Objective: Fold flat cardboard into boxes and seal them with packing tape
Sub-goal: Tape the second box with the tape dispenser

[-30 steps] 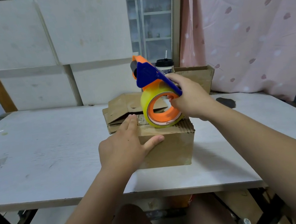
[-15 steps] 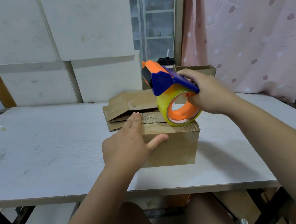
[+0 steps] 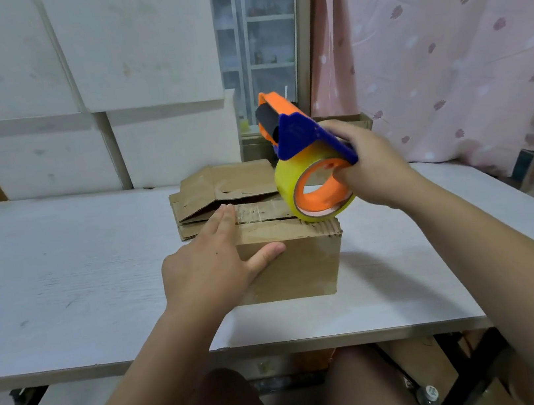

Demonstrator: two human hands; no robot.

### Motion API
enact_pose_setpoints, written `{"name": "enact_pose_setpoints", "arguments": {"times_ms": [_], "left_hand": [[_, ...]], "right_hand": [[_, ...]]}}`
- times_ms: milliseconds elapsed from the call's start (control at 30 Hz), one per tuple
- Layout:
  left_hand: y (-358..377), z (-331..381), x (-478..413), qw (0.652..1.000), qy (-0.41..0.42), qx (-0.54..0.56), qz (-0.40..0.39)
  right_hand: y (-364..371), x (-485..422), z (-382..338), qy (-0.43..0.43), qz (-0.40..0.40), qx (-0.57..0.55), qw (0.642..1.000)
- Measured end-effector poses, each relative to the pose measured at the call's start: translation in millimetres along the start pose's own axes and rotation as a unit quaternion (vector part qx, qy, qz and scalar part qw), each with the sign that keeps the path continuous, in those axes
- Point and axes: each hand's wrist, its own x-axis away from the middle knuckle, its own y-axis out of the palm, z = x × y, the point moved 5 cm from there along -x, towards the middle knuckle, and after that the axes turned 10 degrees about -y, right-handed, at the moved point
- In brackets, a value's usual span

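A small brown cardboard box [image 3: 302, 263] stands on the white table [image 3: 60, 268] in front of me. My left hand [image 3: 212, 266] lies flat on its top left corner, fingers on the top and thumb on the front face. A strip of clear tape [image 3: 256, 211] runs along the top seam. My right hand [image 3: 367, 166] grips a blue and orange tape dispenser [image 3: 308, 161] with a yellowish roll. The roll rests on the box's top right edge, and the dispenser's nose tilts up and away.
Flat cardboard pieces [image 3: 222, 188] lie just behind the box. Another open cardboard box [image 3: 350, 120] stands at the back right near a pink curtain [image 3: 442, 37]. White boards [image 3: 66, 76] lean against the back. My knees are under the table's front edge.
The dispenser has moved right along the box top, from its middle to the right edge, with more of the taped seam showing behind it. My left hand has stayed on the box.
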Motion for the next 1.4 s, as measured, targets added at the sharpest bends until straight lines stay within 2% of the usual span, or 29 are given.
{"name": "enact_pose_setpoints", "arguments": {"times_ms": [133, 367, 533, 667, 767, 867, 1000, 1200, 1400], "left_hand": [[-1.4, 0.7, 0.8, 1.000, -0.002, 0.005, 0.000], [-2.3, 1.3, 2.1, 1.000, -0.010, 0.013, -0.004], [-2.4, 2.1, 1.5, 1.000, -0.011, 0.010, -0.009], [-2.2, 2.2, 1.6, 1.000, -0.010, 0.014, -0.006], [-1.1, 1.7, 1.6, 1.000, -0.010, 0.023, -0.004], [-1.3, 0.3, 2.0, 0.999, -0.012, 0.036, 0.000], [-1.9, 1.1, 3.1, 1.000, -0.012, 0.029, 0.001], [-2.3, 1.5, 2.6, 1.000, -0.013, 0.016, 0.000], [-2.6, 2.0, 3.4, 1.000, -0.013, 0.017, 0.006]], "right_hand": [[-24.5, 5.9, 3.4, -0.010, 0.001, 0.079, 0.997], [-28.3, 17.7, 9.6, 0.009, 0.004, 0.076, 0.997], [-17.9, 32.2, 26.7, 0.108, 0.062, -0.096, 0.988], [3.6, 48.8, 41.9, 0.214, 0.148, -0.277, 0.925], [7.6, 50.2, 42.5, 0.231, 0.177, -0.305, 0.907], [-2.0, 46.0, 39.9, 0.201, 0.186, -0.262, 0.925], [-14.0, 40.0, 34.4, 0.126, 0.144, -0.161, 0.968], [-22.0, 40.3, 38.9, 0.091, 0.099, -0.055, 0.989], [-18.3, 50.8, 51.6, 0.096, 0.128, -0.084, 0.984]]}}
